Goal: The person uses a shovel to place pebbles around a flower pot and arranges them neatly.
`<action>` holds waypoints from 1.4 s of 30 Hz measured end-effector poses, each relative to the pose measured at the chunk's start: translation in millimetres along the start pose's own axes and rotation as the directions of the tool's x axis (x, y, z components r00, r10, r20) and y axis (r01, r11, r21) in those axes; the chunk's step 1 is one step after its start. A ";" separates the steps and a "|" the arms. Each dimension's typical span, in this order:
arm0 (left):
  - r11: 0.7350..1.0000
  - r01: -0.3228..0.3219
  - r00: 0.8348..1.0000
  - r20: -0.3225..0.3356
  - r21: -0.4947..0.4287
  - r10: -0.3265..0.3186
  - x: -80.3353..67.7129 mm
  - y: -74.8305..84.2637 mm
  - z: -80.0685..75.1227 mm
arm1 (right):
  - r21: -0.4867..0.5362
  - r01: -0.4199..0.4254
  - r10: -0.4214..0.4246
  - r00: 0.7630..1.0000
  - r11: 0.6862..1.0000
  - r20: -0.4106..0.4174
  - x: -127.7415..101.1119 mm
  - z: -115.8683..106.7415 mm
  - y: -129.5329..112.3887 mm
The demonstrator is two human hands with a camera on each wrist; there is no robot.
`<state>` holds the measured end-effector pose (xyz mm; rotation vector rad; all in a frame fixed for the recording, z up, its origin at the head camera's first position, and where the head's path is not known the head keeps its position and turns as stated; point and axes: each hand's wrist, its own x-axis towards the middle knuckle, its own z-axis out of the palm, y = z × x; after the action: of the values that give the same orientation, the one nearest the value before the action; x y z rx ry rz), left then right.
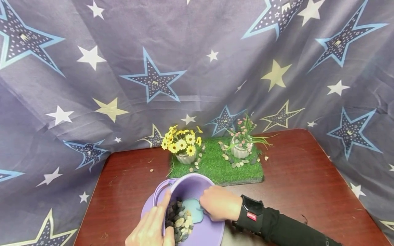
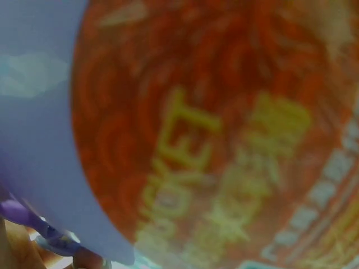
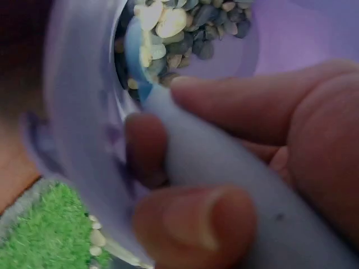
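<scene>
A lilac bucket [image 1: 213, 234] leans toward me at the near side of the table, grey and cream pebbles [image 1: 182, 218] piled inside. On its left, my left hand [image 1: 148, 223] grips the rim, with the thumb over the inner side. The left wrist view is mostly the bucket's blurred orange label [image 2: 224, 140], some fingers [image 2: 17, 246] showing low by the purple handle. Inside the bucket, my right hand [image 1: 221, 202] holds a small blue toy shovel [image 1: 193, 210]. In the right wrist view, fingers and thumb wrap its pale handle [image 3: 224, 151], and the blade touches the pebbles.
Behind the bucket lies an artificial grass mat [image 1: 215, 167]. It carries a pot of yellow flowers [image 1: 184, 147], a pot of pink flowers [image 1: 241, 147] and scattered pebbles. A star-patterned cloth [image 1: 191, 85] hangs behind the reddish-brown table [image 1: 307, 191].
</scene>
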<state>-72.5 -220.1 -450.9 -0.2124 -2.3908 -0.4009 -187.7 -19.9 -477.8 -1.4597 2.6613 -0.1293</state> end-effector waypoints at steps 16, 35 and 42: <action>0.999 0.035 0.999 0.040 0.023 -0.036 1.7 2.0 -2.5 | 0.470 0.000 -0.038 0.997 0.882 0.071 -14.6 -2.9 37.5; 0.742 0.662 0.678 0.336 0.105 -0.653 -22.7 -100.4 -33.3 | 0.497 0.003 0.054 0.994 0.867 -0.099 -63.9 -66.3 95.0; 0.714 0.443 0.887 0.381 -0.543 -0.260 -81.5 -200.4 -19.3 | 0.516 -0.080 0.127 0.990 0.853 -0.057 -50.5 -31.2 110.1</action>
<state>-51.6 -418.4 -537.0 -0.0950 -2.4877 -1.4422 -256.8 82.5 -458.0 -1.1515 2.4776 -0.8435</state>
